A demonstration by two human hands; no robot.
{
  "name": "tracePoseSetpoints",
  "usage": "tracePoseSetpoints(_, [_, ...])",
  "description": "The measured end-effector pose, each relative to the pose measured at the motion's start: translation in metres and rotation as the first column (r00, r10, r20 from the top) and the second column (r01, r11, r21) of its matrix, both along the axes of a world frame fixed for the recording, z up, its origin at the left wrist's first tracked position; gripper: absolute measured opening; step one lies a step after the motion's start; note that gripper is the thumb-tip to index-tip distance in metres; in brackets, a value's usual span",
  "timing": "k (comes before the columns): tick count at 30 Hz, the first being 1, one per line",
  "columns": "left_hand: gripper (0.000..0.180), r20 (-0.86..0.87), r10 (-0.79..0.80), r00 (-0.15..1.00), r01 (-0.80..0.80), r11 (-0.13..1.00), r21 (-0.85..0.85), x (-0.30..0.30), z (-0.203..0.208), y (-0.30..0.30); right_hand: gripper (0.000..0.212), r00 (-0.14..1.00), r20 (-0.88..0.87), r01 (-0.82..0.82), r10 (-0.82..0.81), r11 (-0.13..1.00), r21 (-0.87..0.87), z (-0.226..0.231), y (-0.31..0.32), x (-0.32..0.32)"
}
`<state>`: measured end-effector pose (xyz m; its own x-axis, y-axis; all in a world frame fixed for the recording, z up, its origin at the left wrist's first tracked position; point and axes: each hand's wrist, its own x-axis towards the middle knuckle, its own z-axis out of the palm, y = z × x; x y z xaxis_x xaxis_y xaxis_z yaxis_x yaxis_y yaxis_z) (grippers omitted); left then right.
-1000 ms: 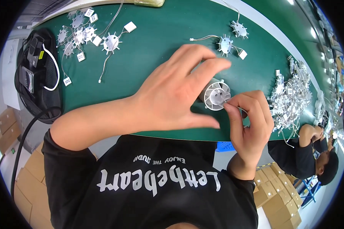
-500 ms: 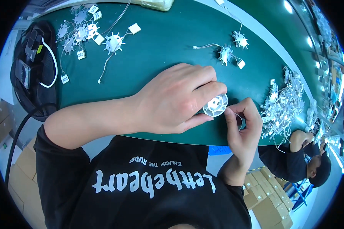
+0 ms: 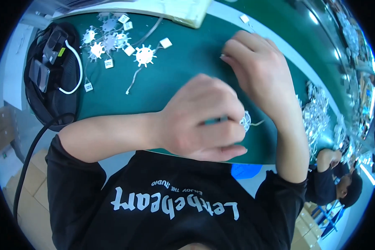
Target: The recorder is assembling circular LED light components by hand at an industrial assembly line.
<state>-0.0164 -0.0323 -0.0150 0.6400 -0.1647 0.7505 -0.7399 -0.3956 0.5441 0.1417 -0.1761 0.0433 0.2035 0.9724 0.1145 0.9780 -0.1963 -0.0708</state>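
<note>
My left hand (image 3: 204, 118), slightly smeared by motion, is curled over the middle of the green table. At its fingertips sits a white round spoked part (image 3: 246, 121), mostly hidden behind the fingers, with a thin pale wire (image 3: 258, 123) trailing right. The left thumb stands somewhat apart from the other fingers. Farther away, my right hand (image 3: 254, 58) reaches over the back right of the table, its fingers bent together; what they hold, if anything, cannot be made out. One white connector (image 3: 244, 18) shows beyond it.
White star-shaped pieces with wires and connectors, one of them alone (image 3: 144, 55), lie at the back left. A black case (image 3: 50, 79) holds dark devices and a white cable. At the right is a pile of silvery wired parts (image 3: 316, 116); a co-worker (image 3: 341, 183) sits beyond.
My right hand has left the spoked part and moved to the far right area, covering the star-shaped pieces there. My left hand has turned, hiding more of the spoked part. The view has shifted slightly.
</note>
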Motion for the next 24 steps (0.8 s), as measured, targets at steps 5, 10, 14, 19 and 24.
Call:
tracePoseSetpoints(5, [0.057, -0.006, 0.276, 0.961, -0.265, 0.915, -0.305, 0.035, 0.01, 0.021, 0.014, 0.687, -0.724, 0.365, -0.055, 0.889, 0.279, 0.034, -0.023, -0.012])
tracePoseSetpoints(10, [0.053, -0.354, -0.192, 0.915, -0.006, 0.872, -0.49, 0.036, 0.018, 0.028, 0.017, 0.288, -0.88, 0.381, 0.378, 0.798, 0.467, 0.042, -0.012, -0.018])
tracePoseSetpoints(14, [0.041, -0.474, -0.484, 0.735, 0.135, 0.79, -0.598, 0.029, 0.024, 0.028, 0.017, 0.169, -0.906, 0.57, 0.387, 0.712, 0.41, 0.041, -0.021, -0.02])
tracePoseSetpoints(19, [0.032, -0.533, -0.619, 0.577, 0.102, 0.702, -0.705, 0.021, 0.033, 0.026, 0.014, 0.093, -0.878, 0.723, 0.469, 0.575, 0.383, 0.027, -0.049, -0.018])
tracePoseSetpoints(24, [0.028, -0.477, -0.72, 0.504, 0.076, 0.587, -0.806, 0.02, 0.025, 0.017, 0.02, 0.767, -0.574, 0.375, 0.285, 0.527, 0.762, 0.012, -0.053, -0.034])
